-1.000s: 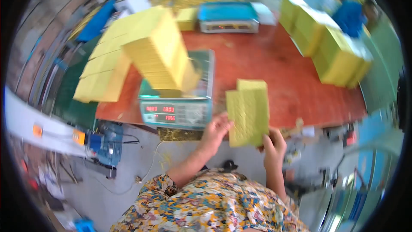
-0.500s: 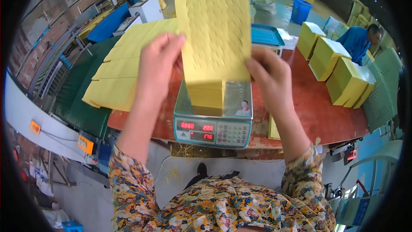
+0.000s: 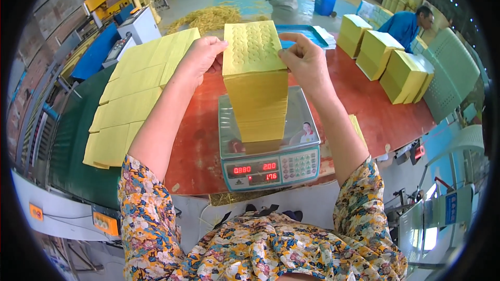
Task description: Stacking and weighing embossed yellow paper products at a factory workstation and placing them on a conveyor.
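Note:
A tall stack of yellow paper stands upright on the flat pan of a digital scale with lit red figures. On top of it lies a yellow paper sheet with rows of curved cuts. My left hand pinches this sheet's left edge between thumb and fingers. At the opposite edge, my right hand pinches it with thumb and forefinger. How many sheets sit between my fingers is too fine to tell.
Overlapping rows of yellow paper lie left, beside a green belt. On the red table, several yellow bundles stand at the right near a person in blue. A blue tray sits behind the stack.
Both hands have lowered the yellow sheet, which was held up tilted above the stack, onto its top. The whole view has shifted, and more of the stack's front shows.

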`<state>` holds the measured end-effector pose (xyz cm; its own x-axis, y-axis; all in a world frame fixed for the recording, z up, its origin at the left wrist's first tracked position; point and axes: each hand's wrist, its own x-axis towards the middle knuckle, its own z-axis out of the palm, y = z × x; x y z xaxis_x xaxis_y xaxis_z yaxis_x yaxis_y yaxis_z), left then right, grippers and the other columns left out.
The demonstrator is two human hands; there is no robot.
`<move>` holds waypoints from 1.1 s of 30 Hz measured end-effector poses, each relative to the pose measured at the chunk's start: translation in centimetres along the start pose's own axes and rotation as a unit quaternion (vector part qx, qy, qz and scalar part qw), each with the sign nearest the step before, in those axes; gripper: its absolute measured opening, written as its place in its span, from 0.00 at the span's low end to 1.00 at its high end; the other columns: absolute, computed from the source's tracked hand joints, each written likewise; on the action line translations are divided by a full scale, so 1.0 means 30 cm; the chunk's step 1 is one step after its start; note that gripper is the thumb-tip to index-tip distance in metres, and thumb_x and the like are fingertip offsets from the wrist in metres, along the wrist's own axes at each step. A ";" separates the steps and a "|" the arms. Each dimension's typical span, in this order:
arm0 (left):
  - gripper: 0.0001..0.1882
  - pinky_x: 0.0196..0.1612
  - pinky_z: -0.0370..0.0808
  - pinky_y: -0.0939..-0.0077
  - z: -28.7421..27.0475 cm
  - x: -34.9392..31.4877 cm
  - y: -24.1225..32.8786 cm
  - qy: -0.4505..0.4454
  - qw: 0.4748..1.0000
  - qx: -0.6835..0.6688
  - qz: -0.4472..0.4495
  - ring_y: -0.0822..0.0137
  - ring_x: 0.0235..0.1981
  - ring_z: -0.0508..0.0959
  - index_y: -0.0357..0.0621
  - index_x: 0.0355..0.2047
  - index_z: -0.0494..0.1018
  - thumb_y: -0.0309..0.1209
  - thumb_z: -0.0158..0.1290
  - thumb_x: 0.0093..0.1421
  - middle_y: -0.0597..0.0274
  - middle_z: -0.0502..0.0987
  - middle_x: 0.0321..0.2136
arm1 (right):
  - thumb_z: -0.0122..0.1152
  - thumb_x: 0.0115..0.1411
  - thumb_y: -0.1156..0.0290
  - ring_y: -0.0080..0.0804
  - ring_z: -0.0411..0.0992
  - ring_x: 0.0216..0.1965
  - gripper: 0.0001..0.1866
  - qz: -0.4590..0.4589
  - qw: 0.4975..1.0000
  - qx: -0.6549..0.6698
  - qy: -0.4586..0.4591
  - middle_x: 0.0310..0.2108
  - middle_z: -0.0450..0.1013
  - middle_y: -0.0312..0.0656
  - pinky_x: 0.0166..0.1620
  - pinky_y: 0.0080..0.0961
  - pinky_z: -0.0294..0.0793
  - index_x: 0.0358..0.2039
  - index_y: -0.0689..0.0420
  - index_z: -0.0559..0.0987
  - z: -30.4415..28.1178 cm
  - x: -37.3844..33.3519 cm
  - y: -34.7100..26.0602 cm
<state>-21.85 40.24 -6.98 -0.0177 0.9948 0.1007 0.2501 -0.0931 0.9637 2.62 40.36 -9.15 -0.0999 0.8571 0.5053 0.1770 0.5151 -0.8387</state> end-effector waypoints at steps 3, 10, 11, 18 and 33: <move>0.11 0.21 0.65 0.79 -0.017 0.000 -0.009 -0.023 1.000 -0.009 -0.006 0.75 0.18 0.72 0.47 0.25 0.71 0.37 0.52 0.63 0.67 0.74 0.19 | 0.61 0.54 0.75 0.19 0.68 0.22 0.17 -0.018 0.999 -0.029 0.021 0.21 0.73 0.35 0.30 0.20 0.69 0.46 0.60 0.79 0.011 -0.015 0.000; 0.13 0.17 0.61 0.82 0.017 -0.022 -0.025 0.010 1.000 0.003 0.028 0.77 0.14 0.68 0.48 0.23 0.70 0.37 0.54 0.63 0.69 0.72 0.16 | 0.61 0.56 0.76 0.19 0.69 0.21 0.14 -0.002 0.998 -0.044 0.054 0.22 0.74 0.35 0.27 0.21 0.71 0.44 0.59 0.80 0.016 -0.063 -0.042; 0.13 0.17 0.62 0.81 0.020 -0.026 -0.024 0.015 0.999 0.001 0.032 0.77 0.14 0.68 0.48 0.23 0.70 0.36 0.54 0.63 0.70 0.72 0.16 | 0.61 0.56 0.76 0.20 0.70 0.22 0.14 -0.003 0.997 -0.048 0.057 0.22 0.74 0.35 0.28 0.21 0.71 0.43 0.59 0.80 0.016 -0.070 -0.044; 0.13 0.18 0.62 0.81 0.016 -0.008 -0.099 0.065 0.993 0.047 0.090 0.79 0.16 0.67 0.44 0.23 0.70 0.34 0.55 0.63 0.70 0.70 0.17 | 0.61 0.57 0.77 0.13 0.65 0.24 0.11 -0.014 0.993 -0.092 0.078 0.21 0.70 0.30 0.30 0.17 0.67 0.41 0.60 0.81 0.041 -0.091 -0.048; 0.06 0.20 0.61 0.85 0.063 -0.654 -0.283 0.205 0.970 -0.058 0.120 0.80 0.16 0.64 0.40 0.33 0.69 0.27 0.45 0.68 0.69 0.66 0.17 | 0.51 0.64 0.81 0.16 0.68 0.29 0.10 0.013 0.983 0.103 0.149 0.29 0.71 0.32 0.34 0.16 0.70 0.42 0.63 0.79 0.003 -0.519 -0.003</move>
<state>-21.79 21.58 -17.62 -0.3610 0.8459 0.3925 0.1852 -0.3475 0.9192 4.06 26.98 -16.98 0.1990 0.8460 0.4946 -0.0290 0.5095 -0.8600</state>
